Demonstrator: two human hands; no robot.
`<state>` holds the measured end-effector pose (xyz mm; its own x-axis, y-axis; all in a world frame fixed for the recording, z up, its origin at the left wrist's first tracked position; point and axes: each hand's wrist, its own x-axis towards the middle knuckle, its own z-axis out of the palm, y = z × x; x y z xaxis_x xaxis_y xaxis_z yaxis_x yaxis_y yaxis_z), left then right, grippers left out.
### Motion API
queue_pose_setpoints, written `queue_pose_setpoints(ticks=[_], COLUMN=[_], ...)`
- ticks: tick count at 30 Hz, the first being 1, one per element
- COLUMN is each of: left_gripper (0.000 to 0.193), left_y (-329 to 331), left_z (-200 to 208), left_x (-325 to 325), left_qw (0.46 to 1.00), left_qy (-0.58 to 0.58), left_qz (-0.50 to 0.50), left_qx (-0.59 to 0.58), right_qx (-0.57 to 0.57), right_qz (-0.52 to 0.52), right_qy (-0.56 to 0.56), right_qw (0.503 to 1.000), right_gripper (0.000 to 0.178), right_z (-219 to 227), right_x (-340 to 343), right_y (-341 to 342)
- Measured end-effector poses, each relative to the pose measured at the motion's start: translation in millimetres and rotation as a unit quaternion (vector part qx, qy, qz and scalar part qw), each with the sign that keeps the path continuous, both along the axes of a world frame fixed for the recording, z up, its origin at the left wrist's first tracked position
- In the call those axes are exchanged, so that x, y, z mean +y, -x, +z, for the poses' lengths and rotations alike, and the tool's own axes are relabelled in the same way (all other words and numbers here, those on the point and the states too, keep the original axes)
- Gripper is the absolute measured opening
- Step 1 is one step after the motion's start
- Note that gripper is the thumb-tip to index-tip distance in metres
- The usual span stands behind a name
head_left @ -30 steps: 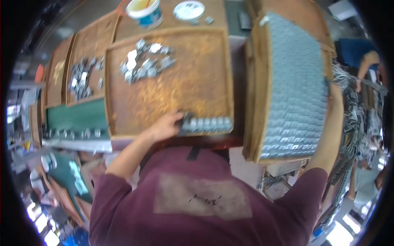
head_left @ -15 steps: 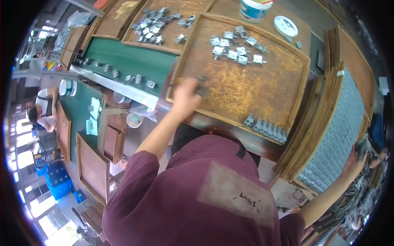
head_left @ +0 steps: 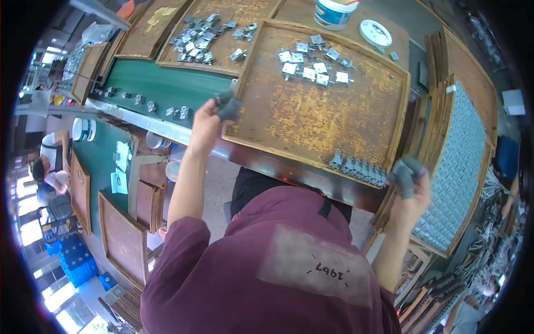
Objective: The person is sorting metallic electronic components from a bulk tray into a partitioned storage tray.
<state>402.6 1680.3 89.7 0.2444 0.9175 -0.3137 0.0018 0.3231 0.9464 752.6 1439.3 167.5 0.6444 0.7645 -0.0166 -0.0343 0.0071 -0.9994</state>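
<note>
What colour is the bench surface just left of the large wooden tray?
The bench surface is green; the head view shows it best.

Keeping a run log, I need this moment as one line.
left hand: beside wooden tray; right hand: near row of metal parts; grips: unclear

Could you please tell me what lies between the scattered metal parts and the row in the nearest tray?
In the head view, only the bare floor of the tray lies between the scattered parts and the row.
</note>
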Motion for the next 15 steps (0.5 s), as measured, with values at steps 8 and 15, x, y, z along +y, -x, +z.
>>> queue_pose_setpoints(ticks=[8,15], left_gripper=[0.039,0.041], left_y=[-111.6,-135.6], left_z=[36.0,57.6], left_x=[-86.1,-103.9], left_qw=[0.938,0.920], left_qy=[-0.065,0.038], left_qz=[-0.228,-0.291], left_qx=[-0.251,-0.259], right_qx=[-0.343,-0.452], right_qz=[0.178,0.145], right_qy=[0.133,0.074], right_qw=[0.913,0.877], right_gripper=[0.036,0.032], right_z=[18.4,22.3], right_x=[27.5,17.6], right_y=[50.0,36.6])
